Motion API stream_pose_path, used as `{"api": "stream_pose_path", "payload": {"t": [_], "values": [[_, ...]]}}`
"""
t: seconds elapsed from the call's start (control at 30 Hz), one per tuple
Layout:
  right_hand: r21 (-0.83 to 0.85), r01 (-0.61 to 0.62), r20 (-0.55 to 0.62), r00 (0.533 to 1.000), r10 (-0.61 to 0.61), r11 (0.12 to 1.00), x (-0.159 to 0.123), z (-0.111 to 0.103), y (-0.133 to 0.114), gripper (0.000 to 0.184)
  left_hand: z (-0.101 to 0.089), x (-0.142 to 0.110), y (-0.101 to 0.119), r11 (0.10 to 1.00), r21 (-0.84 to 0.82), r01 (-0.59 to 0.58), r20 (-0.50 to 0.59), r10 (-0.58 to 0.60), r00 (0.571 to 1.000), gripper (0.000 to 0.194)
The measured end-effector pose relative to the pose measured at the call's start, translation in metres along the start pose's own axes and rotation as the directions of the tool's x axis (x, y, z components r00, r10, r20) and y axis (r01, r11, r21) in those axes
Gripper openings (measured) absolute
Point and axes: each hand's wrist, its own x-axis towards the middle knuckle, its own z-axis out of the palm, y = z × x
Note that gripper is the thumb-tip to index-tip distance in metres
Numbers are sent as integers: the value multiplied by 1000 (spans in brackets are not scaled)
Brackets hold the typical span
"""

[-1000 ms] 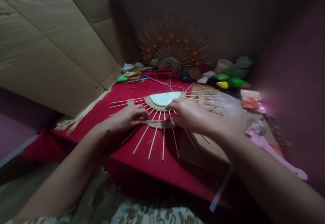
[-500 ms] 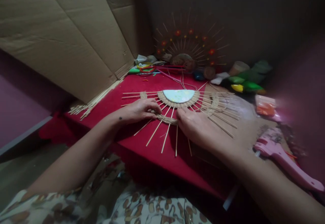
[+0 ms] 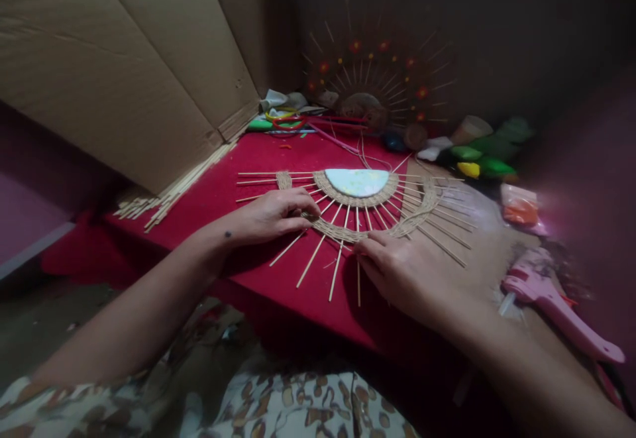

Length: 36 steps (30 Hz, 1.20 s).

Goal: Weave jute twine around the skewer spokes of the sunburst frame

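Note:
A fan of thin wooden sticks (image 3: 309,264) spreads out from a pale blue half-disc (image 3: 356,182) bordered by woven jute twine (image 3: 392,191). Farther out, a curved jute band (image 3: 340,232) crosses the sticks. My left hand (image 3: 278,216) pinches this band on its left side, thumb and fingers closed together. My right hand (image 3: 397,262) is closed at the band's lower edge, its fingertips on the twine near a stick. A thin loose strand shows just left of the right fingertips. The palm side of the right hand is hidden.
Red cloth (image 3: 283,292) covers the table, with a cardboard sheet (image 3: 497,252) at right. A pink glue gun (image 3: 556,305) lies there. Spare sticks (image 3: 173,189) lie at left beside a large cardboard panel (image 3: 124,60). Scissors (image 3: 289,122) and a finished flowered fan (image 3: 370,70) are behind.
My right hand has shifted right and slightly down along the band, uncovering more of the twine and sticks. My left hand keeps its pinch. The whole view has shifted a little.

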Motion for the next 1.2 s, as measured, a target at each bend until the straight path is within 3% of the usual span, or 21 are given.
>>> {"api": "stream_pose_path", "payload": {"t": [0.13,0.37,0.57,0.77,0.93,1.07,1.2], "values": [[15,40,-58,998,-39,999,-5,4,-6,19,3,1,5,999,39,-23,-11,24,1000,19],[-27,128,-25,991,-129,991,-12,5,-23,22,11,2,8,996,82,-23,-29,26,999,21],[1,109,-55,993,-109,994,-21,9,-33,21,18,4,9,988,155,29,-48,-22,999,26],[66,99,-110,990,-92,993,-31,12,-39,18,17,1,12,974,228,5,11,-7,1000,48],[92,145,-181,975,-127,985,-34,18,-50,23,19,0,12,969,247,-6,0,6,1000,47],[39,204,-259,948,-187,978,-37,21,-55,27,19,0,14,969,249,4,14,-8,1000,45],[-80,275,-236,929,-287,958,-44,21,-54,23,17,0,18,967,254,19,38,-30,999,45]]}}
